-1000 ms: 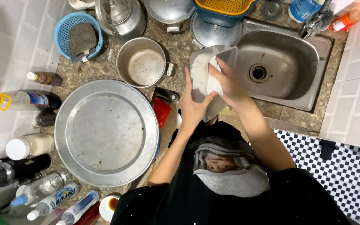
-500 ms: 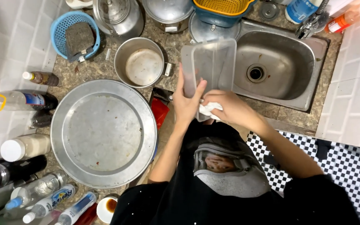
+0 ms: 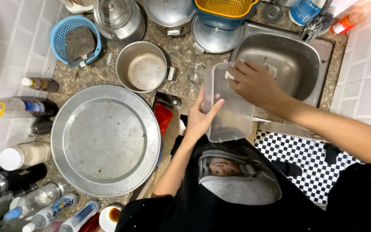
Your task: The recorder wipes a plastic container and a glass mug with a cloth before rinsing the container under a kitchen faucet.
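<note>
Head view, hands: left hand (image 3: pixel 202 118) clamped on the near left edge of a clear plastic container (image 3: pixel 230 114), thumb laid over the wall; right hand (image 3: pixel 254 83) closed on a small white scrubbing pad (image 3: pixel 229 75), pressed against the container's far inner rim.

Head view, container: rectangular, translucent, held tilted over the worktop (image 3: pixel 181 51) edge, far end overhanging the steel sink (image 3: pixel 288 60); not set down.

Head view, progress: judged mid-wash; far rim under the pad, remaining inner walls and base apparently not yet wiped; no water seen running, rinse judged outstanding.

Head view, left of container: large round metal tray (image 3: pixel 106 139) flat on the worktop, faint smears on its face; metal pot (image 3: pixel 144 68) beyond it, residue on its bottom, seemingly unwashed.

Head view, far edge: blue basket (image 3: pixel 67 32) holding a dark sponge; yellow colander (image 3: pixel 226 8) in a blue bowl; steel lids and a kettle alongside.

Head view, left margin: row of bottles (image 3: pixel 22 107) against the tiled wall.

Head view, lower right: checkered floor (image 3: pixel 318 167) below the sink front.
</note>
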